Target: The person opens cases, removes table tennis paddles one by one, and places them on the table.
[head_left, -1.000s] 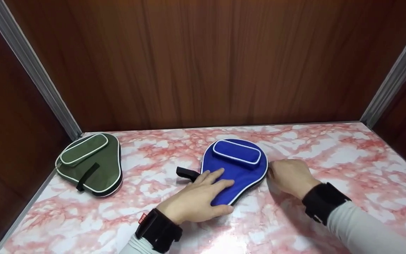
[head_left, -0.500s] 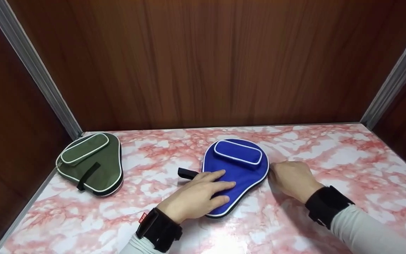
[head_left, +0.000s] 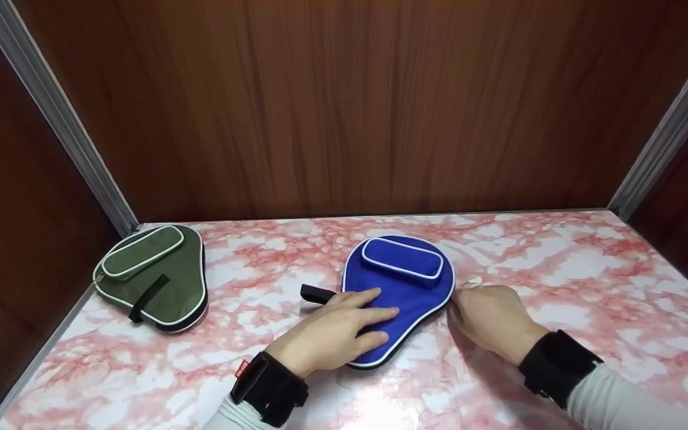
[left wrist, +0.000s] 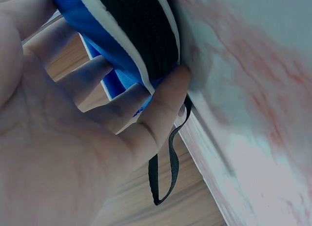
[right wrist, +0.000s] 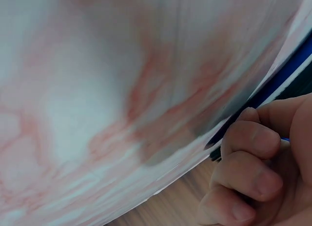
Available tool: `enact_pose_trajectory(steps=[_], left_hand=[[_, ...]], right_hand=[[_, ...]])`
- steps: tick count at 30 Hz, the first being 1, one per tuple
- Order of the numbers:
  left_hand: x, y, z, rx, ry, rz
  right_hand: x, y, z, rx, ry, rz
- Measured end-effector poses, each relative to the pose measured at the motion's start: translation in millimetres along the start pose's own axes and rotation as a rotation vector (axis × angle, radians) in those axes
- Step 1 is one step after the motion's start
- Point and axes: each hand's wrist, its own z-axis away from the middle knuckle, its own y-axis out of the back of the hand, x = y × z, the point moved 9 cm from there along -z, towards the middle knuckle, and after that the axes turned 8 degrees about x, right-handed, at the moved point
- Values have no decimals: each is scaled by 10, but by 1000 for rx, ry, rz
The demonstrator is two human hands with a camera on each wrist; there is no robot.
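Blue and piped in white, the case (head_left: 402, 298) lay flat on the pink-marbled desk (head_left: 260, 316), just right of the frame's centre, its narrow end toward the bottom. Across its lower left rested the left hand (head_left: 332, 332), fingers extended and spread, touching rather than gripping. At the case's right edge the right hand (head_left: 493, 316) was curled, thumb and index finger together; they seemed to pinch along the zip (left wrist: 144, 28), though any pull was hidden. I judged the step to be working that zip while the other hand steadied the fabric. Next, the move probably called for following the curved edge with the case pinned; which direction, I could not tell. Far left lay a green case (head_left: 183, 286), well apart from both hands.
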Motion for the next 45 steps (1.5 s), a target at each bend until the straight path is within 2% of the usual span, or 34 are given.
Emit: enact_pose_trajectory(steps=[5,14,20,26,30,36,39,45], left_hand=[[-9,3,8,4,0,-4],[-25,14,5,4,20,-8],[-24,8,5,16,16,-16],[48,-21,-1,18,-6,-23],[109,-39,-12,9,-60,-23],[150,-42,-26,102,-156,-100],[132,-91,-37,110,-138,-119],[80,-169,-56,59,-61,-74]], right_hand=[[-86,-7,26,-8,12,1],[-341,74,85,84,79,14],[-452,73,93,89,104,22],[-367,20,44,54,69,-12],[-242,-10,-22,13,15,-40],[-122,-71,-179,-23,-14,-46],[-113,-94,-243,-34,-9,-43],[-114,-88,-257,-36,5,-28]])
